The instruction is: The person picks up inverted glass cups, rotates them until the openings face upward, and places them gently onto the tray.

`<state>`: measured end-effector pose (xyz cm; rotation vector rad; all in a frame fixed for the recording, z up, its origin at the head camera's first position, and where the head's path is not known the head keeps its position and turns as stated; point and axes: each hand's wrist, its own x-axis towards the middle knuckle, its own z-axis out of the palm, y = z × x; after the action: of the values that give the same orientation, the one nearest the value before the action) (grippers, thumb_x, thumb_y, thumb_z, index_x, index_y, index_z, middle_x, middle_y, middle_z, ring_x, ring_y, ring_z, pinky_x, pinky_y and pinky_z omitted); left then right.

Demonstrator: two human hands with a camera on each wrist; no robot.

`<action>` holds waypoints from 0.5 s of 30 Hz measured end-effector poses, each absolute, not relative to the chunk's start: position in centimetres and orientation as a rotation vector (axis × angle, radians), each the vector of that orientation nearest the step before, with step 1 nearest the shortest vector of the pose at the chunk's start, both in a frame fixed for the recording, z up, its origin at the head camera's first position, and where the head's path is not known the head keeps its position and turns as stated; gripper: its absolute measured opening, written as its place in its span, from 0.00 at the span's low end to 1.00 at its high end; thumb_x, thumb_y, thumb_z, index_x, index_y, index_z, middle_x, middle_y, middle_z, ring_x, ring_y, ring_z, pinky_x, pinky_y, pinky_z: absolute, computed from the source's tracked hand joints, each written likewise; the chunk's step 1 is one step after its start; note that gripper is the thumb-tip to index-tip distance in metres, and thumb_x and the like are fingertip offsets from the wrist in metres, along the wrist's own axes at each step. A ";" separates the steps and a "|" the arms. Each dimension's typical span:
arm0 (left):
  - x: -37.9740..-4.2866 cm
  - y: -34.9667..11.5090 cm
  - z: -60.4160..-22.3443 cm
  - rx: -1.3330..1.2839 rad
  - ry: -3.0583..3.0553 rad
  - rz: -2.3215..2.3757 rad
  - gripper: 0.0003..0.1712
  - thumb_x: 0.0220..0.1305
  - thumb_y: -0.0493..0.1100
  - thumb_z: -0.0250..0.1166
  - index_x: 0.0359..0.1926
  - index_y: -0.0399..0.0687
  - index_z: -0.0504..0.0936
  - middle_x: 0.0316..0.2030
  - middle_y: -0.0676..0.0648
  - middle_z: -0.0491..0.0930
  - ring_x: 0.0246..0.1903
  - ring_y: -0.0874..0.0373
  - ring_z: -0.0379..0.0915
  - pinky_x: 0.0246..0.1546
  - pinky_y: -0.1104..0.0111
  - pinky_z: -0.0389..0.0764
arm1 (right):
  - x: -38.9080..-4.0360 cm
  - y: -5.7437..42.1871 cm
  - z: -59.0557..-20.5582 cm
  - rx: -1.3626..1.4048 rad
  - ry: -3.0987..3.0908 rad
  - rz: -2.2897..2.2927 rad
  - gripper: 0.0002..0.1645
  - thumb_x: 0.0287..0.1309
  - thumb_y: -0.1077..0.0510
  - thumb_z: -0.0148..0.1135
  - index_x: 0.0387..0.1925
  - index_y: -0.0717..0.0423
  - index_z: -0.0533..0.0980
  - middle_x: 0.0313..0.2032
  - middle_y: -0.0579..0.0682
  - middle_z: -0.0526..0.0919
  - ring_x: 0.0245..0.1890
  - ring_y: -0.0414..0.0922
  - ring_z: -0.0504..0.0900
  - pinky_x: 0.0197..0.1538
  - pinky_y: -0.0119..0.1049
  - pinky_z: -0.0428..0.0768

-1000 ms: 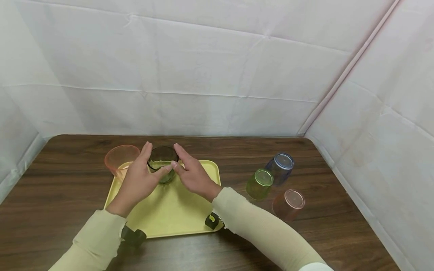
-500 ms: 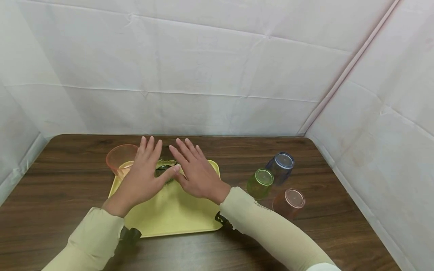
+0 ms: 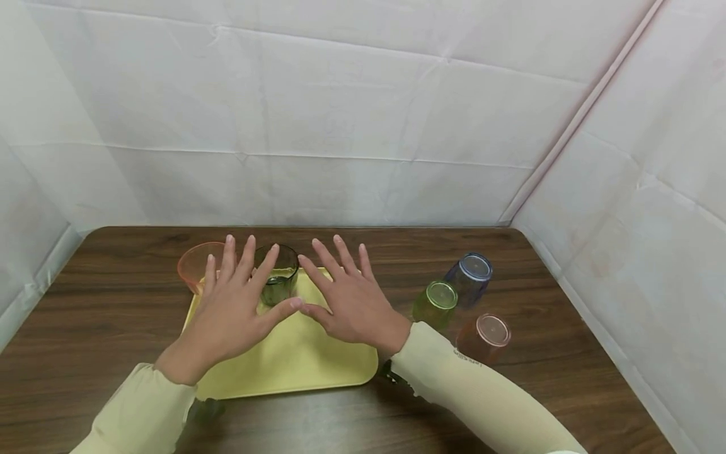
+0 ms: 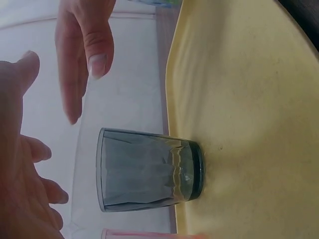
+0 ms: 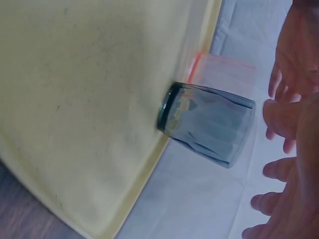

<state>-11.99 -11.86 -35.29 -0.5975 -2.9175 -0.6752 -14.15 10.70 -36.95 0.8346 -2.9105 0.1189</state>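
A smoky grey tumbler (image 3: 281, 289) stands upright near the back edge of the yellow tray (image 3: 295, 362). My left hand (image 3: 229, 312) hovers over the tray's left part, fingers spread and holding nothing. With its fingers fanned out too, my right hand (image 3: 358, 308) is above the tray's right side. The thumb tips meet or nearly meet in the head view. Both wrist views show a gap between the hands and the grey tumbler (image 4: 142, 172). An orange-pink tumbler (image 3: 195, 263) is upright at the tray's back left corner, partly behind my left hand.
Right of the tray, three tumblers stand upside down on the dark wooden table (image 3: 544, 378): a blue one (image 3: 469, 280), a green one (image 3: 435, 306) and a pink one (image 3: 483, 339). White sheeting (image 3: 340, 126) hangs behind the table and on its right.
Both hands have let go of the grey tumbler, spread their fingers and drawn back towards me, the right hand also to the right. The tumbler stays on the tray.
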 end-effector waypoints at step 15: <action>-9.5 -13.7 -35.2 -0.557 -2.939 -0.582 0.56 0.70 0.76 0.55 0.84 0.51 0.48 0.83 0.31 0.36 0.82 0.30 0.16 0.78 0.30 0.27 | -12.5 15.2 -36.0 0.664 -3.032 0.137 0.47 0.73 0.30 0.52 0.84 0.39 0.51 0.85 0.48 0.42 0.86 0.57 0.33 0.84 0.66 0.34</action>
<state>-9.46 -13.68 -35.17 -0.5572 -2.9391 -0.5816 -12.47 15.17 -36.02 0.6640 -3.0319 0.1373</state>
